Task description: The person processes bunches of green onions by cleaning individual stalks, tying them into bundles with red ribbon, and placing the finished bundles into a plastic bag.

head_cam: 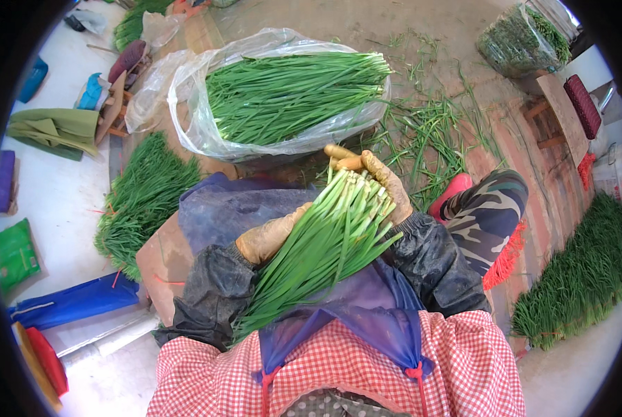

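A bundle of green garlic chives (332,224) lies slantwise over my lap, pale cut ends away from me and leaves toward my left elbow. My left hand (272,234), in a tan glove, supports its left side; the fingers are partly hidden beneath the stalks. My right hand (384,180), gloved too, is bent around the cut ends, with orange-tan fingertips at the top of the bundle. Beyond my hands, a clear plastic bag (178,122) stands with its mouth spread, full of more chives (295,96). A blue-purple apron (248,208) covers my lap.
Loose chive leaves (431,140) litter the floor ahead on the right. Stacked chive bundles lie at left (139,203) and right (577,276). A wooden stool (564,117) and a filled bag (519,44) stand at upper right. Red twine (506,260) lies beside my right knee.
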The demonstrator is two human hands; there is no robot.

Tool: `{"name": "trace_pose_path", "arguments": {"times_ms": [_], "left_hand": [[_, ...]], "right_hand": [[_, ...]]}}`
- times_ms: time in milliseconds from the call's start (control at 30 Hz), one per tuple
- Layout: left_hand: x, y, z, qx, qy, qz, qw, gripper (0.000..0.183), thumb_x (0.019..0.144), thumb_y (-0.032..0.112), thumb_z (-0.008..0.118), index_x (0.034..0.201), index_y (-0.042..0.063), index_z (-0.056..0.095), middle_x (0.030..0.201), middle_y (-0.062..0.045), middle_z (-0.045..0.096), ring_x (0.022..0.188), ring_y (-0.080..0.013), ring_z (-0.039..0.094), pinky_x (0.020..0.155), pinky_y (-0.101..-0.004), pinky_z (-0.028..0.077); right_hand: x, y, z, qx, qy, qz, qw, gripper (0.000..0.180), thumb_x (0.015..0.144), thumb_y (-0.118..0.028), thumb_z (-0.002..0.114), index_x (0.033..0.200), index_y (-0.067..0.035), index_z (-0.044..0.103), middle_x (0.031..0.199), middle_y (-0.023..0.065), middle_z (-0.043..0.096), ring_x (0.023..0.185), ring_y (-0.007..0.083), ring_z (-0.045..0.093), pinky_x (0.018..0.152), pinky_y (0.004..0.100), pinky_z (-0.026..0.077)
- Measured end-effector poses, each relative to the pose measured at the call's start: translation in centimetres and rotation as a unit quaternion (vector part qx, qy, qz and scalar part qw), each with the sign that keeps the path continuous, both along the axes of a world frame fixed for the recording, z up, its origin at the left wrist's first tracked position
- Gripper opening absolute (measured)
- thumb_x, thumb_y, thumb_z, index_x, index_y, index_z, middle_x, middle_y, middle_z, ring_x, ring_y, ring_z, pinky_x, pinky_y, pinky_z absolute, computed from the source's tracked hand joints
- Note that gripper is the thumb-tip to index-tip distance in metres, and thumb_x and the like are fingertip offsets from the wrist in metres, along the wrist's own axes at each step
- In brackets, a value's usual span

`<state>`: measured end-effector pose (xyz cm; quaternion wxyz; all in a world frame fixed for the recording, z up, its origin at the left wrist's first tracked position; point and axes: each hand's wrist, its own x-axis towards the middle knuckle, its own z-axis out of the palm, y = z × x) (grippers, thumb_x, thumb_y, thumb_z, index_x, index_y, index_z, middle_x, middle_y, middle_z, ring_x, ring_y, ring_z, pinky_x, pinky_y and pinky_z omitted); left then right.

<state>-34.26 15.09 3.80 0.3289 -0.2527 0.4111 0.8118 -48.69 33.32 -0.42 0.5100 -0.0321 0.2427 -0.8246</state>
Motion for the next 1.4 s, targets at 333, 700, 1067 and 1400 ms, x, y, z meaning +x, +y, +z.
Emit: {"name": "trace_pose_path", "arguments": {"times_ms": [333, 700, 1067, 1400], "left_hand": [[-1.2, -1.6, -1.8, 0.091, 0.002, 0.096, 0.991, 0.074, 0.101, 0.061, 0.033, 0.143, 0.001, 0.045, 0.135, -0.011, 0.058, 0.118, -0.0208, 0.058, 0.105, -0.0349, 0.044], [-3.0, 1.3, -6.5, 0.342, 0.215, 0.133, 0.905, 0.052, 0.104, 0.042, 0.043, 0.143, 0.008, 0.044, 0.132, -0.005, 0.057, 0.117, -0.0168, 0.055, 0.103, -0.0344, 0.046], [-3.4, 2.0, -5.1, 0.399, 0.199, 0.083, 0.891, 0.046, 0.104, 0.040, 0.046, 0.137, 0.008, 0.052, 0.133, -0.005, 0.059, 0.120, -0.0194, 0.055, 0.107, -0.0344, 0.043], [-2.9, 1.8, -4.9, 0.244, 0.110, 0.187, 0.945, 0.047, 0.102, 0.046, 0.046, 0.130, 0.010, 0.058, 0.123, -0.005, 0.064, 0.110, -0.0180, 0.059, 0.101, -0.0339, 0.047]], "right_hand": [[-0.2, -1.5, -0.5, -0.026, -0.052, -0.002, 0.998, 0.056, 0.104, -0.042, 0.041, 0.141, -0.001, 0.046, 0.132, 0.0158, 0.059, 0.119, 0.0249, 0.059, 0.102, 0.0410, 0.049], [-1.2, -1.3, -2.8, 0.076, -0.055, 0.100, 0.991, 0.073, 0.103, -0.058, 0.029, 0.133, 0.004, 0.052, 0.125, 0.0164, 0.063, 0.107, 0.0234, 0.065, 0.095, 0.0379, 0.053], [6.3, 8.3, -2.0, 0.109, 0.034, 0.045, 0.992, 0.086, 0.097, -0.068, 0.035, 0.152, -0.002, 0.027, 0.151, 0.0160, 0.040, 0.134, 0.0266, 0.043, 0.113, 0.0389, 0.032], [5.2, 1.4, 0.2, 0.073, 0.070, -0.148, 0.984, 0.061, 0.105, -0.043, 0.040, 0.151, -0.005, 0.030, 0.147, 0.0098, 0.047, 0.132, 0.0223, 0.046, 0.111, 0.0378, 0.038]]}}
